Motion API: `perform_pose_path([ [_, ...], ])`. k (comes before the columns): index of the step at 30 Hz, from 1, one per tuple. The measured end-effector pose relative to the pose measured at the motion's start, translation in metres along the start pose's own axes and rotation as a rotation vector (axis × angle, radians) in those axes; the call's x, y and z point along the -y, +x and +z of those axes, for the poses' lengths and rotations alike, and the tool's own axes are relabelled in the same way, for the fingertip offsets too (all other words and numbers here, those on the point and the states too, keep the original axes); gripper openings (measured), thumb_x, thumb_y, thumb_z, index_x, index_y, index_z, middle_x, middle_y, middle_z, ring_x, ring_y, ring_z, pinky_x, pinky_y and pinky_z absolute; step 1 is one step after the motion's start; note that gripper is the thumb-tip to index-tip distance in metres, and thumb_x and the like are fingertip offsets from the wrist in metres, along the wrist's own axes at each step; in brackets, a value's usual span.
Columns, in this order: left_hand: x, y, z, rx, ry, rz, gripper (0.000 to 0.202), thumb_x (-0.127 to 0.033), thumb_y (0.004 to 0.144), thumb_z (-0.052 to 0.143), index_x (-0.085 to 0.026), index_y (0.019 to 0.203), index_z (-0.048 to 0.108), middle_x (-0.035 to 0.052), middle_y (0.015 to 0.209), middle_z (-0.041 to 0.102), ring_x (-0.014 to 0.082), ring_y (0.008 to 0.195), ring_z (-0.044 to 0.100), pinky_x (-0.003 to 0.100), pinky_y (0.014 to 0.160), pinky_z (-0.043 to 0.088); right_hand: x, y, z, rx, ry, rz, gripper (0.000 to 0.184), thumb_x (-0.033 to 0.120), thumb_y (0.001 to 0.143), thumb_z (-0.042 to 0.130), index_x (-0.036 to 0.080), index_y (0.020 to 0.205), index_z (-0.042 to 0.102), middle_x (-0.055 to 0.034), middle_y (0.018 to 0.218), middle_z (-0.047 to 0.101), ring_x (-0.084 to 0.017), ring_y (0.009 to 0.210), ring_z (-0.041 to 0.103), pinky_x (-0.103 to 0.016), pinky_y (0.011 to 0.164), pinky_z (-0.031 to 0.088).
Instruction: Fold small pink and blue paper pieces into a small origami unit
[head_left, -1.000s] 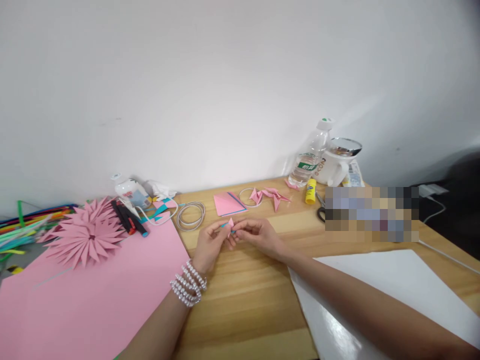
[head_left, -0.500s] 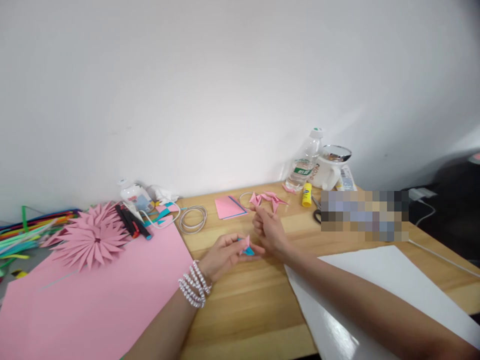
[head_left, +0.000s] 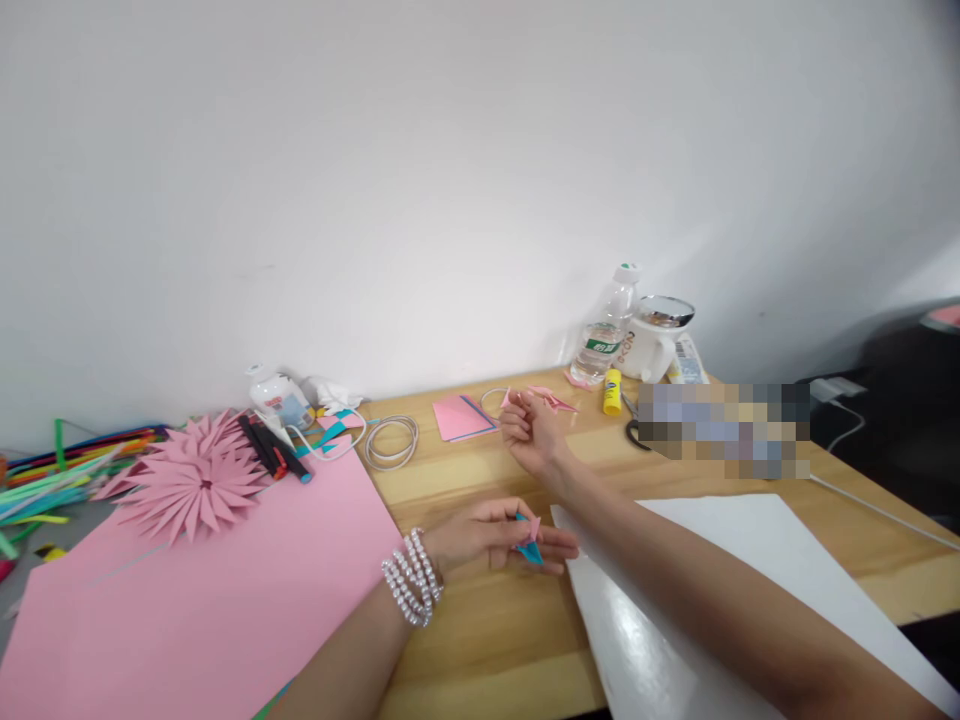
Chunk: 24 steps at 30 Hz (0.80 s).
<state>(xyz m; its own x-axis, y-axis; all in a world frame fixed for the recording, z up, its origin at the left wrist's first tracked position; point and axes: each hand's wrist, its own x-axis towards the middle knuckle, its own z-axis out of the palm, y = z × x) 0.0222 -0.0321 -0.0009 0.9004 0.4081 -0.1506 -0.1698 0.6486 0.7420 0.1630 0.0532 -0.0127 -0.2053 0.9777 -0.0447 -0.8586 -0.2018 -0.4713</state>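
My left hand [head_left: 499, 535], with a pearl bracelet [head_left: 411, 590] on the wrist, pinches a small folded pink-and-blue paper piece [head_left: 529, 540] low over the wooden table [head_left: 480, 620]. Farther back, my right hand [head_left: 527, 432] reaches to the pile of folded pink paper pieces [head_left: 551, 398], fingers curled at them. Whether they grip a piece is hidden. A stack of pink square papers [head_left: 461, 416] lies just left of that pile.
A large pink sheet [head_left: 202, 590] with a pink paper flower [head_left: 187, 480] and markers [head_left: 274, 450] covers the left. A white sheet [head_left: 720, 590] lies at right. At the back stand a water bottle [head_left: 609, 325], white mug [head_left: 656, 340], yellow glue stick [head_left: 613, 391], scissors [head_left: 634, 425] and cable coil [head_left: 391, 440].
My hands have parted. The left hand drew the folded piece nearer to me and rightward. The right hand let go and went back to the pile of pink pieces.
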Motion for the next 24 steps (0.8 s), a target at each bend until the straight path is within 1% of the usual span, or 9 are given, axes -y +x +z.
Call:
perform_pose_path([
  [6, 0.010, 0.004, -0.007, -0.117, -0.059, -0.080, 0.017, -0.024, 0.072, 0.064, -0.013, 0.074, 0.052, 0.0185, 0.110, 0.059, 0.0278, 0.107, 0.052, 0.050, 0.100, 0.023, 0.003, -0.001, 0.016, -0.011, 0.055, -0.004, 0.011, 0.018, 0.075, 0.052, 0.018, 0.067, 0.044, 0.0106, 0.044, 0.024, -0.002, 0.032, 0.024, -0.007, 0.026, 0.019],
  [9, 0.010, 0.004, -0.007, -0.127, -0.065, -0.083, 0.016, -0.023, 0.072, 0.064, -0.012, 0.076, 0.053, 0.0189, 0.111, 0.058, 0.0280, 0.108, 0.052, 0.050, 0.101, 0.023, 0.018, -0.006, 0.027, -0.007, -0.123, -0.047, 0.010, 0.020, 0.076, 0.052, 0.018, 0.068, 0.046, 0.0104, 0.044, 0.027, -0.002, 0.034, 0.026, -0.008, 0.029, 0.022],
  [12, 0.009, 0.003, -0.007, -0.144, -0.057, -0.074, 0.015, -0.023, 0.072, 0.064, -0.012, 0.077, 0.055, 0.0183, 0.110, 0.060, 0.0277, 0.106, 0.053, 0.050, 0.100, 0.023, 0.043, -0.020, 0.029, -0.064, -0.665, -0.267, 0.016, 0.031, 0.075, 0.054, 0.016, 0.071, 0.052, 0.0066, 0.049, 0.040, -0.005, 0.041, 0.037, -0.015, 0.038, 0.032],
  [14, 0.008, 0.002, -0.008, -0.173, -0.037, -0.062, 0.015, -0.023, 0.072, 0.064, -0.012, 0.074, 0.055, 0.0170, 0.105, 0.062, 0.0275, 0.102, 0.056, 0.051, 0.099, 0.026, 0.064, -0.034, 0.020, -0.146, -1.267, -0.432, 0.018, 0.031, 0.076, 0.052, 0.015, 0.070, 0.055, 0.0014, 0.054, 0.050, -0.010, 0.049, 0.046, -0.020, 0.046, 0.037],
  [16, 0.007, 0.002, -0.010, -0.222, -0.001, -0.047, 0.016, -0.024, 0.071, 0.065, -0.012, 0.071, 0.054, 0.0157, 0.101, 0.064, 0.0269, 0.098, 0.059, 0.051, 0.096, 0.030, 0.084, -0.048, 0.002, -0.296, -1.865, -0.537, 0.011, 0.025, 0.074, 0.053, 0.015, 0.071, 0.058, -0.0028, 0.064, 0.056, -0.014, 0.061, 0.052, -0.024, 0.055, 0.038],
  [18, 0.004, 0.001, -0.012, -0.257, 0.041, -0.028, 0.017, -0.025, 0.071, 0.065, -0.012, 0.070, 0.054, 0.0159, 0.100, 0.065, 0.0262, 0.095, 0.060, 0.050, 0.093, 0.034, 0.098, -0.061, -0.021, -0.448, -2.290, -0.436, 0.010, 0.017, 0.075, 0.049, 0.014, 0.076, 0.059, -0.0081, 0.077, 0.059, -0.019, 0.070, 0.055, -0.026, 0.057, 0.037],
  [20, 0.000, -0.001, -0.014, -0.282, 0.092, 0.000, 0.018, -0.026, 0.071, 0.065, -0.011, 0.072, 0.055, 0.0169, 0.098, 0.065, 0.0260, 0.091, 0.062, 0.047, 0.088, 0.040, 0.106, -0.071, -0.043, -0.588, -2.498, -0.213, 0.014, 0.014, 0.077, 0.045, 0.011, 0.078, 0.059, -0.0130, 0.079, 0.058, -0.022, 0.070, 0.057, -0.028, 0.056, 0.036],
  [22, -0.004, -0.002, -0.016, -0.303, 0.148, 0.040, 0.019, -0.028, 0.072, 0.063, -0.011, 0.074, 0.056, 0.0173, 0.096, 0.066, 0.0254, 0.085, 0.064, 0.042, 0.079, 0.047, 0.108, -0.077, -0.060, -0.619, -2.551, -0.051, 0.018, 0.012, 0.079, 0.041, 0.008, 0.080, 0.059, -0.0168, 0.079, 0.057, -0.025, 0.068, 0.058, -0.030, 0.055, 0.036],
  [24, -0.007, -0.003, -0.019, -0.342, 0.194, 0.099, 0.020, -0.030, 0.073, 0.061, -0.011, 0.076, 0.057, 0.0172, 0.093, 0.067, 0.0239, 0.076, 0.066, 0.036, 0.067, 0.051, 0.106, -0.079, -0.069, -0.651, -2.495, -0.014, 0.020, 0.014, 0.080, 0.040, 0.006, 0.081, 0.058, -0.0196, 0.082, 0.055, -0.026, 0.067, 0.058, -0.032, 0.054, 0.036],
])
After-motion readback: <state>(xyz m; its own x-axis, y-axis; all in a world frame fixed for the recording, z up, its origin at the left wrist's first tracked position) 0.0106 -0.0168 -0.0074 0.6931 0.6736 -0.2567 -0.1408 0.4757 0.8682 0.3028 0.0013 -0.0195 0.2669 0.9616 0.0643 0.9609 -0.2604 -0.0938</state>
